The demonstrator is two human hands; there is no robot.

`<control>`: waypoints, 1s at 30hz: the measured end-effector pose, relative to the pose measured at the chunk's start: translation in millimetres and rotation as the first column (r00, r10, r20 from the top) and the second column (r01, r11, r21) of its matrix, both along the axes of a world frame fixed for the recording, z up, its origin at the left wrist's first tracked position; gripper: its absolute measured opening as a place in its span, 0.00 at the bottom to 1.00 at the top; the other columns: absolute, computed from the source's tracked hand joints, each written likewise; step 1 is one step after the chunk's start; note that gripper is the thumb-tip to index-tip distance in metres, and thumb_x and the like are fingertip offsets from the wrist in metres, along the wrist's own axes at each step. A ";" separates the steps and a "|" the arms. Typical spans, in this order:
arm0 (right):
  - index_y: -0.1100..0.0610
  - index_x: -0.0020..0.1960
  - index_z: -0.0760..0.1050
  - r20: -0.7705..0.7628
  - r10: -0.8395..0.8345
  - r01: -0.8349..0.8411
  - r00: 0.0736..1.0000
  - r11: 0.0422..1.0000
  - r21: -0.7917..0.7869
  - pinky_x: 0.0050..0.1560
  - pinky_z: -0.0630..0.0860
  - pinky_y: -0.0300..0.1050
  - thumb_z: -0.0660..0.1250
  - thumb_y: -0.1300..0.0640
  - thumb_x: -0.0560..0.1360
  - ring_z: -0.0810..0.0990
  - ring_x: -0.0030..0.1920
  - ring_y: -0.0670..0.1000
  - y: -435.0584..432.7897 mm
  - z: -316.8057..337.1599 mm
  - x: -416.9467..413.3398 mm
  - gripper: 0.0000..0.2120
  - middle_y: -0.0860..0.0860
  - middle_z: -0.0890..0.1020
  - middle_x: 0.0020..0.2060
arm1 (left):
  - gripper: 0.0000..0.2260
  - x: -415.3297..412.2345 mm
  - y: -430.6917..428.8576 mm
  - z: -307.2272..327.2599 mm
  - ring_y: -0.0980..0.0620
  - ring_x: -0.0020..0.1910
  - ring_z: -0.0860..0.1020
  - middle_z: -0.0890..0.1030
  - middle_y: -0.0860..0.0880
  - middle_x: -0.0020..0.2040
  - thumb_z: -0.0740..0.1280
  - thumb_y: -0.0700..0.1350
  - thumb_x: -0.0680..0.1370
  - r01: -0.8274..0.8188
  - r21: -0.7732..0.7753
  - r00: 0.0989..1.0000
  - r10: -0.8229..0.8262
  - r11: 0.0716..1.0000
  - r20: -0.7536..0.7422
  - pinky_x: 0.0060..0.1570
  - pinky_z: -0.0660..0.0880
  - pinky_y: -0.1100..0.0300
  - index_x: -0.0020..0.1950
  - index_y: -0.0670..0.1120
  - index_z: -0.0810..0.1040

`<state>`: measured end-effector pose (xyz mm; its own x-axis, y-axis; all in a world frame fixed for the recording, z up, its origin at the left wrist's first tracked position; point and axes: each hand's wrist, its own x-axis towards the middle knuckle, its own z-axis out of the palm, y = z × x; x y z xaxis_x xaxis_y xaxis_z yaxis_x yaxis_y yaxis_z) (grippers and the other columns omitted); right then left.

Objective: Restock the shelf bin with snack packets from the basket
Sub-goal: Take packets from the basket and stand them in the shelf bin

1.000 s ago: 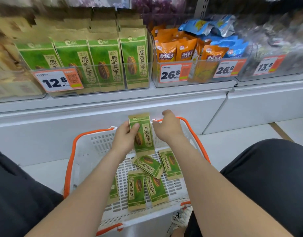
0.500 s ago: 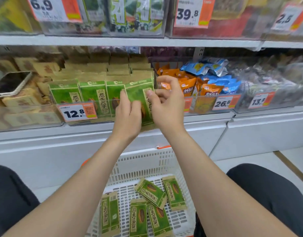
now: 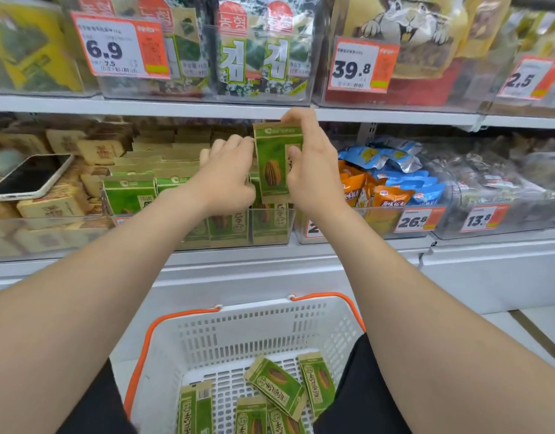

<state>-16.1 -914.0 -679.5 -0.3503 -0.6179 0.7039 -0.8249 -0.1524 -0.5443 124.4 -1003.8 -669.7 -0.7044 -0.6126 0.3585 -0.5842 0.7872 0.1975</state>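
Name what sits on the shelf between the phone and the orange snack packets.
In the head view: the clear bin of green seed packets, past a few tan packets beside the phone.

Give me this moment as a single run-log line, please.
step: restocking | right hand: pinches green packet upright above shelf bin | left hand: reaches among stocked packets | basket: loose packets inside

White shelving (image 3: 489, 277) above pale floor (image 3: 551, 321)
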 end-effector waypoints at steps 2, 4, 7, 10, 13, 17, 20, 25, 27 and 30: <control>0.47 0.65 0.68 0.020 -0.021 0.021 1.000 1.000 0.021 0.48 0.71 0.30 0.61 0.74 0.76 0.75 0.49 0.44 -3.0 -6.9 -1.9 0.27 0.52 0.77 0.53 | 0.16 2.2 -5.8 -4.8 0.40 0.63 0.69 0.68 0.47 0.56 0.68 0.41 0.75 -0.018 -0.016 0.995 0.019 1.000 0.101 0.58 0.66 0.45 0.60 0.47 0.68; 0.48 0.64 0.68 0.038 -0.028 0.028 0.999 1.000 0.012 0.44 0.68 0.26 0.61 0.75 0.76 0.75 0.49 0.43 -6.2 -9.7 -0.6 0.27 0.52 0.76 0.53 | 0.16 2.4 -10.7 -10.9 0.41 0.63 0.70 0.72 0.45 0.60 0.70 0.45 0.77 -0.042 -0.062 0.990 0.050 0.997 0.136 0.61 0.69 0.43 0.61 0.47 0.70; 0.50 0.63 0.68 0.064 0.021 -0.021 0.998 1.000 -0.002 0.43 0.67 0.26 0.61 0.76 0.75 0.76 0.49 0.44 -12.1 -9.6 1.8 0.26 0.52 0.77 0.53 | 0.21 -2.1 -16.4 -17.0 0.40 0.64 0.70 0.73 0.45 0.61 0.73 0.55 0.76 -0.080 -0.109 0.986 0.094 0.991 0.135 0.62 0.69 0.42 0.62 0.47 0.71; 0.48 0.63 0.66 0.043 0.053 -0.058 0.998 0.991 0.123 0.42 0.70 0.34 0.63 0.75 0.76 0.75 0.49 0.46 -15.3 -15.2 -0.3 0.26 0.51 0.76 0.54 | 0.30 -5.5 -22.5 -22.3 0.41 0.64 0.71 0.76 0.47 0.61 0.75 0.63 0.72 -0.128 -0.073 0.989 0.133 0.989 0.069 0.61 0.66 0.41 0.64 0.49 0.68; 0.48 0.65 0.64 -0.001 0.059 -0.057 0.998 0.959 0.279 0.44 0.73 0.37 0.66 0.72 0.75 0.74 0.54 0.49 -14.7 -19.9 -5.0 0.27 0.52 0.74 0.59 | 0.34 -7.4 -24.2 -28.4 0.42 0.62 0.71 0.79 0.49 0.62 0.76 0.66 0.71 -0.124 -0.051 0.992 0.126 0.991 0.024 0.58 0.64 0.42 0.65 0.51 0.64; 0.50 0.66 0.66 -0.067 0.067 -0.041 0.995 0.941 0.336 0.54 0.80 0.51 0.71 0.69 0.70 0.72 0.58 0.53 -16.5 -21.0 -1.8 0.30 0.52 0.69 0.59 | 0.29 -11.6 -18.7 -26.4 0.41 0.64 0.70 0.80 0.52 0.61 0.72 0.63 0.72 -0.114 -0.026 0.993 0.114 0.993 0.025 0.56 0.64 0.43 0.68 0.54 0.68; 0.47 0.70 0.66 -0.136 0.088 -0.020 0.987 0.900 0.436 0.54 0.81 0.54 0.72 0.65 0.69 0.72 0.57 0.55 -17.4 -22.7 1.3 0.33 0.52 0.65 0.59 | 0.24 -13.6 -17.8 -21.6 0.40 0.67 0.68 0.80 0.50 0.60 0.65 0.52 0.75 -0.121 0.062 0.992 0.122 0.991 -0.015 0.59 0.62 0.41 0.72 0.54 0.70; 0.50 0.65 0.68 -0.242 0.002 0.117 0.970 0.871 0.476 0.58 0.75 0.53 0.72 0.62 0.70 0.72 0.53 0.55 -13.9 -18.4 1.8 0.26 0.52 0.64 0.59 | 0.20 -18.3 -17.6 -20.0 0.40 0.68 0.67 0.81 0.48 0.58 0.54 0.44 0.84 -0.151 0.021 0.988 0.152 0.988 -0.034 0.65 0.58 0.38 0.73 0.54 0.75; 0.51 0.64 0.68 -0.294 -0.045 0.188 0.955 0.856 0.482 0.59 0.68 0.53 0.71 0.59 0.72 0.70 0.52 0.55 -10.2 -17.1 -0.7 0.23 0.52 0.65 0.60 | 0.17 -20.3 -20.4 -19.6 0.40 0.68 0.69 0.82 0.50 0.59 0.53 0.49 0.88 -0.146 0.055 0.987 0.149 0.988 -0.055 0.63 0.59 0.39 0.70 0.55 0.77; 0.53 0.62 0.69 -0.360 -0.076 0.251 0.930 0.844 0.473 0.55 0.63 0.51 0.68 0.56 0.74 0.63 0.53 0.54 -6.5 -19.1 -4.9 0.18 0.53 0.66 0.60 | 0.12 -20.0 -25.6 -17.7 0.45 0.62 0.76 0.83 0.55 0.56 0.59 0.56 0.87 -0.144 0.045 0.983 0.149 0.988 -0.105 0.59 0.60 0.43 0.63 0.57 0.79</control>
